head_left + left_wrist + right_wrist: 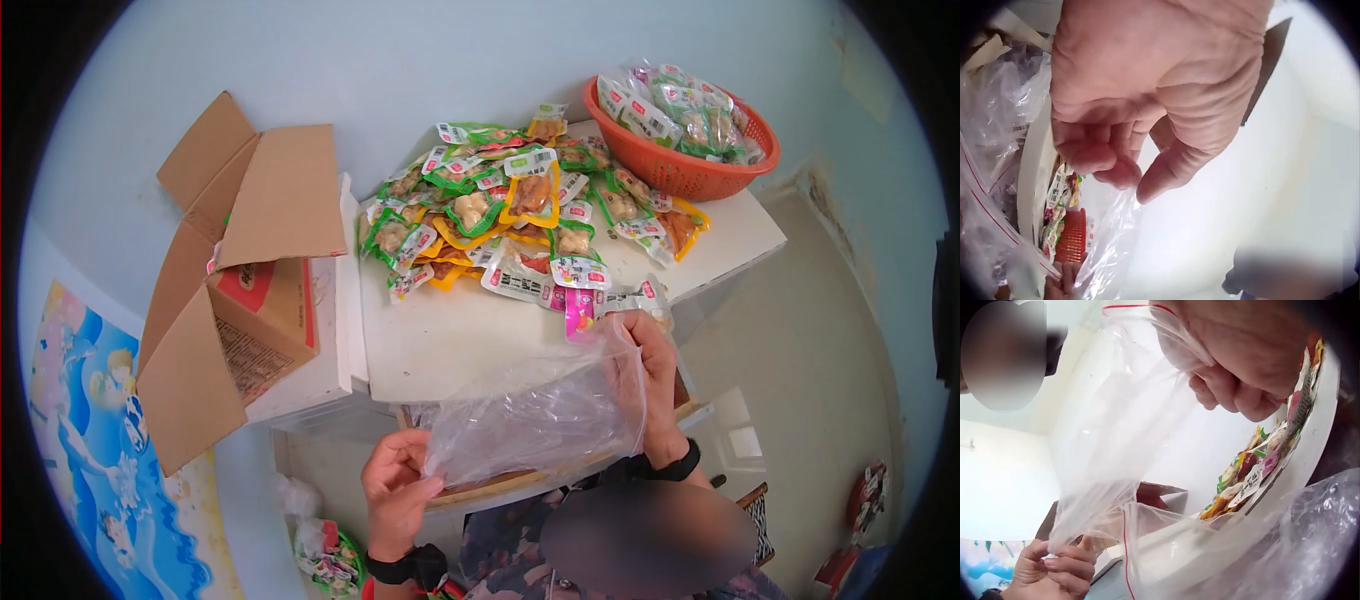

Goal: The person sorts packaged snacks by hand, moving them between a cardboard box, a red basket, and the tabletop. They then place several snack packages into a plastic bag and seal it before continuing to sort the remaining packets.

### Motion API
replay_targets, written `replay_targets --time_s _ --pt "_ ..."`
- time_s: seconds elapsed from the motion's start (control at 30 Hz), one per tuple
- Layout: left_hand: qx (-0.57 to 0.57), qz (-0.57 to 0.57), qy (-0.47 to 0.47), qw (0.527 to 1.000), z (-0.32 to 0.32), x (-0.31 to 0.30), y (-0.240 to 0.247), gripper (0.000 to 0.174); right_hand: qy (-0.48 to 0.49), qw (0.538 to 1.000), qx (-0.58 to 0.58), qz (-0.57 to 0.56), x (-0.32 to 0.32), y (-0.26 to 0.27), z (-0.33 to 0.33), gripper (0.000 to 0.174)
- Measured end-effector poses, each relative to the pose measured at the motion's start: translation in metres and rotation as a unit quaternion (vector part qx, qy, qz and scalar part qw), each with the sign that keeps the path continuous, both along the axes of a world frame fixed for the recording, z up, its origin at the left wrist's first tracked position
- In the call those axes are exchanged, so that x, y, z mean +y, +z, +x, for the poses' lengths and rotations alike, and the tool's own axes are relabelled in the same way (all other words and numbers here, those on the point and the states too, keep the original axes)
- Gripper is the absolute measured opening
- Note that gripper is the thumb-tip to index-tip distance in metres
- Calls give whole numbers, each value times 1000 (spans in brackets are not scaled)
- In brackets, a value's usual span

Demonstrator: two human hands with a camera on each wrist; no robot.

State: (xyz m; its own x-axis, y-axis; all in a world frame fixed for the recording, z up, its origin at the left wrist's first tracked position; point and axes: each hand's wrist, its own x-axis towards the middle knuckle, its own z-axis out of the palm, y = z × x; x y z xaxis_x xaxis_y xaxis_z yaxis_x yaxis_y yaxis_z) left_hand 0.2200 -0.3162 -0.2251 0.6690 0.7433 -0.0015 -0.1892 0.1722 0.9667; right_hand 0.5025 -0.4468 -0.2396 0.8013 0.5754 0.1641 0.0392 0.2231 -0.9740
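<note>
A clear plastic zip bag (530,410) stretches between both hands over the front edge of the white table (420,345). My left hand (398,490) pinches one corner of it between thumb and fingertips, as the left wrist view shows at the crumpled film (1113,231). At the other end my right hand (655,385) grips the bag's mouth with curled fingers (1229,390); the red zip line runs beside that hand in the right wrist view. The bag looks flat, with nothing inside. Beyond it lies a heap of small vacuum-packed snack packets (500,215).
An orange basket (690,180) of filled bags stands at the back right. On the left an open cardboard box (265,310) has its flaps spread. More clear plastic bags (1010,87) lie below the table edge. A green container (345,565) with packets sits on the floor.
</note>
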Motion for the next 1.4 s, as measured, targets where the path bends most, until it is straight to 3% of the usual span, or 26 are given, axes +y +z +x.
replay_targets --time_s 0.07,0.17,0.27,0.37,0.47,0.57,0.7,0.8,0.9,1.0,1.07,1.1,1.17,1.3,1.4 --pt "-70 -16 -37 997 -3 4 -2 59 43 998 32 21 -5 8 1 15" --pt "-72 -191 -62 977 4 1 7 62 109 993 24 47 -5 15 -3 16" --pt "-41 -221 -47 973 7 -5 -21 52 137 989 -23 47 2 13 -11 15" --pt "95 -82 96 987 22 -7 -25 44 127 985 -113 6 -2 11 -15 13" --pt "84 74 198 974 30 -8 -6 37 84 979 -186 -23 -5 9 -13 12" --pt "126 178 229 949 35 -17 17 39 52 978 -195 -44 -2 1 -11 13" --pt "117 193 252 941 39 -18 18 41 45 989 -143 -21 2 5 -12 15" --pt "89 173 254 948 32 -9 10 42 72 995 1 70 -6 24 -10 19" --pt "86 111 267 953 35 -12 15 40 148 985 -70 53 -18 20 -4 19" --pt "64 78 265 959 38 -12 8 37 176 958 -225 -8 -22 31 -18 17" --pt "51 85 251 963 35 -7 0 34 72 953 -294 -19 -17 29 -19 16" --pt "80 147 249 954 34 -5 -4 32 20 944 -327 -25 -15 28 -20 15" --pt "136 272 243 921 32 -1 -9 31 34 950 -309 -22 -18 31 -21 13" --pt "188 337 261 885 35 12 0 29 83 985 -146 -25 -23 37 -34 8" --pt "206 360 271 869 43 25 15 25 25 977 -209 -31 -7 20 -24 11"
